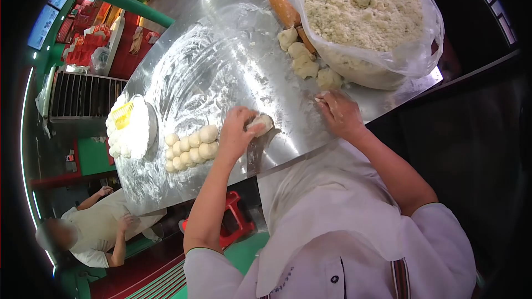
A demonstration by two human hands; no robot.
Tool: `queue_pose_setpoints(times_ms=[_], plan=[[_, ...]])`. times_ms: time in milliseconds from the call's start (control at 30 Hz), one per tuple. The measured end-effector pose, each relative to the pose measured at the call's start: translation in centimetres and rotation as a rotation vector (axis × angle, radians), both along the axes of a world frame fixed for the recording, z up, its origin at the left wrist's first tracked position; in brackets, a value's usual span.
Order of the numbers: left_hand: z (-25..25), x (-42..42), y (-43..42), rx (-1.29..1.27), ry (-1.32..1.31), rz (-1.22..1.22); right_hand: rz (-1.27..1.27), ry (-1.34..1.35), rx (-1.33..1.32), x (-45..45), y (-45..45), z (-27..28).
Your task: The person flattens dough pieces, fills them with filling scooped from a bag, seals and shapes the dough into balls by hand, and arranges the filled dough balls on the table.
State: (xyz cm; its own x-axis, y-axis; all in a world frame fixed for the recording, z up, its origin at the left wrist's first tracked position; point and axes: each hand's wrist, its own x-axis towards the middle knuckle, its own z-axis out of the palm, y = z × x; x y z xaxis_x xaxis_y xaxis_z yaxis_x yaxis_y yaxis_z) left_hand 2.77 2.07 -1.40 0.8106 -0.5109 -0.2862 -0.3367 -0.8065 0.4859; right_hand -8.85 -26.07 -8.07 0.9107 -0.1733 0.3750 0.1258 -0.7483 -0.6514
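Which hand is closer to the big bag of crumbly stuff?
Right. The right hand is just this side of the big bag, near some dough lumps. The left hand is farther off to the left, curled round a dough ball.

The tabletop (221,77) is silvery, streaked with swirls of white. Pale cream dough balls (190,148) show in two rows. The filling (363,5) is pale yellow, speckled with what may be green. The scraper (123,115) looks bright yellow, the stool (235,218) red, the apron (332,227) off-white, its strap (399,278) striped dark, red and white.
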Motion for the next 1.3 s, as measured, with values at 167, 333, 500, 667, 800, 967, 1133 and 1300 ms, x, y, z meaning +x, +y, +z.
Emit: queue_pose_setpoints(times_ms=[167,333,500,667,800,967,1133,1300], plan=[[-5.8,0.1,-4.8,0.122,-0.54,-0.171,0.019,-0.017,-0.003,0.1,-0.2,0.1],[-5.0,0.4,-9.2,0.158,-0.56,-0.156,0.014,0.03,0.021,-0.1,0.2,0.6],[-6.4,3.1,-9.7,0.031,-0.583,-0.108,0.002,-0.005,0.051,-0.1,0.1,0.2],[-2.6,3.6,-5.1,-0.477,0.002,0.196,-0.016,-0.063,0.084,0.0,0.1,0.6],[-1.0,1.2,-1.8,0.065,-0.165,-0.032,0.094,-0.05,0.199,1.2,1.8,1.1],[-3.2,-0.7,-1.2,-0.973,0.523,0.419,0.282,-0.109,0.223,4.5,9.0,4.1],[-0.7,-1.2,1.0,-1.463,0.411,0.697,0.17,-0.083,0.234,5.0,14.8,5.3],[0.7,-0.5,4.5,-1.745,0.481,0.654,0.803,0.15,-0.048,0.1,20.3,1.5]])
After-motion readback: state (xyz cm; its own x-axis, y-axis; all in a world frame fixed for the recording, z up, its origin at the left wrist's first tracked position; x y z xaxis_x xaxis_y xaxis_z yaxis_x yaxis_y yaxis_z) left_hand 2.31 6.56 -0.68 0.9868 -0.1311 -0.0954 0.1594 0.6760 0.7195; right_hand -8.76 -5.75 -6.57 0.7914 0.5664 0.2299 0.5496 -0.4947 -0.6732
